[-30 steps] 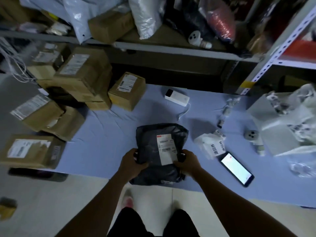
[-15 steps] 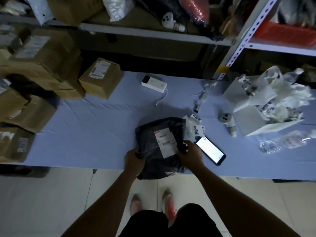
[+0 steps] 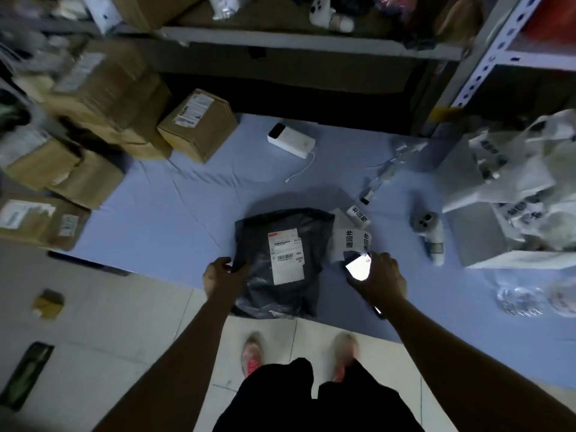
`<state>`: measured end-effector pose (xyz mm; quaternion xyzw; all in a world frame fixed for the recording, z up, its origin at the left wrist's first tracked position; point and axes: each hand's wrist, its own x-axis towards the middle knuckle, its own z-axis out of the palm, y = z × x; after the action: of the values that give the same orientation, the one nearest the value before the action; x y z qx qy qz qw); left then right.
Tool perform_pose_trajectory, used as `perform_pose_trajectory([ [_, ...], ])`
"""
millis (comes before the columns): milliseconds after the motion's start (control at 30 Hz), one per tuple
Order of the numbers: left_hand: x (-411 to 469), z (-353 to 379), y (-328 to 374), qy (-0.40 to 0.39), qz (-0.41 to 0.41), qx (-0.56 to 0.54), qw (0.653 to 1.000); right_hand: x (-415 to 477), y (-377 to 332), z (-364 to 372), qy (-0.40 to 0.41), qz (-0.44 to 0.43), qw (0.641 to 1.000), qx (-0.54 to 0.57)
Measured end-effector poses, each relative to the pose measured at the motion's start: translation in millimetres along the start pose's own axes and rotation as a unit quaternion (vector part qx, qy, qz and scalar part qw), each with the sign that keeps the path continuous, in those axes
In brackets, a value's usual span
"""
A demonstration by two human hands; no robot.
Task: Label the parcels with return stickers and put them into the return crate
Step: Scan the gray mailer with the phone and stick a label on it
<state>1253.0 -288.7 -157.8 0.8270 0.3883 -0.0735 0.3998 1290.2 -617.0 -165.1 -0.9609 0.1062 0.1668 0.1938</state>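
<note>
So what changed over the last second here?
The right hand let go of the parcel's right edge and moved right onto the lit phone. The parcel had slid right, against the stickers. The left hand still grips its left edge; boxes and power bank stayed put.

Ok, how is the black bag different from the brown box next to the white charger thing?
The black bag is soft and crinkly; the brown box is stiff cardboard. The black bag lies flat, hanging over the front edge of the blue table cover; the brown box stands further back on the left. The left hand grips the black bag; no hand touches the brown box. Both are white-labelled and sit on that cover.
</note>
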Motion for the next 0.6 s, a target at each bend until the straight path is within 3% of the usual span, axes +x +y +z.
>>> perform_pose_trajectory([
  [167,-17,2,8,0.027,-0.020,0.015,0.999,2,4,-3,-0.025,-0.020,0.999,-0.023],
  [300,-14,2,11,0.018,-0.013,0.023,0.999,3,7,-4,-0.013,0.016,0.999,0.029],
  [467,2,5,23,-0.016,-0.007,-0.035,0.999,5,-6,-28,0.124,0.142,0.969,0.161],
  [600,19,4,30,-0.021,-0.035,-0.094,0.995,-3,-54,-47,0.212,0.072,0.951,0.214],
])
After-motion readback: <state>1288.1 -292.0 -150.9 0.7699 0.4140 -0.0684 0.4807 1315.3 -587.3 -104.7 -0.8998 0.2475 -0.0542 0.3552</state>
